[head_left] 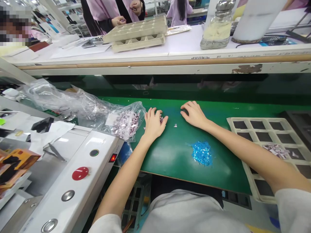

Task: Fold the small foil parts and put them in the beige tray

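Left hand (155, 125): palm down at the end of a forearm reaching in from the near left, fingers bent and part spread, thumb out to the right. Small dark-and-pale pieces (161, 119) show in the gap between thumb and fingers, at the hand's far right side; whether any are gripped cannot be told. Right hand (193, 114): forearm angled in from the near right, hand low over the smooth green tabletop (170, 149), fingers loosely curled toward the left, a gap open between thumb and fingers, nothing seen held. One small pale-and-dark pronged piece (175, 125) lies alone on the green between the hands, just right of the left thumb and nearer than the right fingertips. Its thin prongs appear to point to the far side; it is too small to confirm the long axis. The pieces at the left hand lie in mixed directions, partly covered. Left of that hand, a clear plastic bag (136, 114) contains similar pieces. A loose pile of shiny blue slivers (202, 153) lies near the right forearm, and a pale compartmented tray (264, 198) at right holds more pieces, partly behind that forearm
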Motion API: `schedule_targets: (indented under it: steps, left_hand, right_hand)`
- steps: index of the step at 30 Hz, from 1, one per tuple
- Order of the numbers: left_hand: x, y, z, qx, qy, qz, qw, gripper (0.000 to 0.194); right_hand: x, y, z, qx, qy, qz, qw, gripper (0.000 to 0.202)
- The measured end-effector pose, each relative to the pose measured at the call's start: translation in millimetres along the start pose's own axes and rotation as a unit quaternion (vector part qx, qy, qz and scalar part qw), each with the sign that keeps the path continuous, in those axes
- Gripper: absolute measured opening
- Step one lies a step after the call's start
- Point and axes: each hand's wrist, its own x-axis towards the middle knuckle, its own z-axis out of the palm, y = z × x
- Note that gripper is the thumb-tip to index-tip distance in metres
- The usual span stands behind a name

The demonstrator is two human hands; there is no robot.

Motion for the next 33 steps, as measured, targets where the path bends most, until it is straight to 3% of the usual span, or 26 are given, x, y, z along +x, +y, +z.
schedule_targets:
  steps: [5, 8, 12, 16, 20, 24, 28, 33]
  left_hand:
    - [-27.6, -3.8, -46.4, -0.027, 0.016, 0.025, 0.999, 0.031]
    - [-54.7, -12.5, -65.0, 0.01, 0.026, -0.028, 0.999, 0.034]
    - [-72.6, -27.2, -61.9, 0.087, -0.033, -0.053, 0.994, 0.044]
    - [-66.9, -39.4, -49.5, 0.108, -0.028, -0.067, 0.991, 0.044]
    - [-61.0, -46.3, -49.5, 0.072, -0.028, -0.074, 0.994, 0.042]
    - [-49.6, -39.6, -53.0, -0.087, 0.021, -0.108, 0.99, 0.028]
    - [-18.9, -13.2, -47.9, -0.349, 0.031, -0.16, 0.923, 0.018]
    - [17.1, 14.5, -28.6, -0.479, 0.026, -0.174, 0.86, 0.018]
  right_hand:
    - [24.0, -8.1, 17.6, 0.042, -0.002, 0.013, 0.999, 0.027]
    - [29.8, -6.4, 27.1, 0.059, 0.0, 0.014, 0.998, 0.027]
    - [30.6, -0.6, 33.1, 0.065, -0.001, 0.016, 0.998, 0.029]
    - [32.7, 2.3, 34.5, 0.074, 0.003, 0.015, 0.997, 0.028]
    - [39.4, 3.3, 36.6, 0.077, 0.002, 0.023, 0.997, 0.026]
    - [46.7, 6.3, 39.7, 0.093, 0.009, 0.028, 0.995, 0.022]
    - [47.7, 6.9, 40.3, 0.109, 0.014, 0.033, 0.993, 0.018]
    - [40.7, -2.7, 34.0, 0.081, 0.038, 0.025, 0.996, 0.016]
